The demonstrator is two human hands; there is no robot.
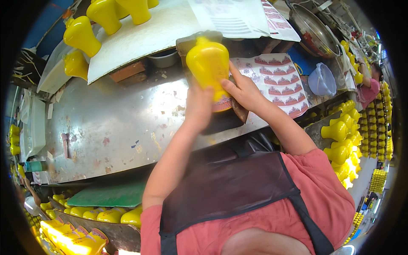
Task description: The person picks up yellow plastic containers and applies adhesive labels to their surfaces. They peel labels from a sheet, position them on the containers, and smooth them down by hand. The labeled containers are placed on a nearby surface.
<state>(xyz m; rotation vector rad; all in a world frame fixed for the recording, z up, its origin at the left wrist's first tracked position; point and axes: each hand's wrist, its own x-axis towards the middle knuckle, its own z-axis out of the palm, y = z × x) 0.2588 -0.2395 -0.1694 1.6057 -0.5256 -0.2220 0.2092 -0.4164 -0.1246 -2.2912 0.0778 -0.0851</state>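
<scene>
A glossy yellow vase-shaped bottle (207, 59) lies on a dark brown rest (182, 44) at the far middle of the metal bench, its wide shoulder away from me. Around its near, narrower end runs a printed reddish band (222, 104). My right hand (246, 91) grips the bottle from the right, thumb on top and fingers along its side. My left hand (199, 106) touches its lower left side; motion smears the fingers, so their grip is unclear.
Right of the bottle lies a sheet of printed red-and-purple decals (282, 83), with a pale blue bucket (322, 80) beyond. More yellow bottles (104, 16) stand on a white board (140, 40) at the back left. Others crowd the right (340, 131). A green board (108, 191) sits below the bench (106, 136).
</scene>
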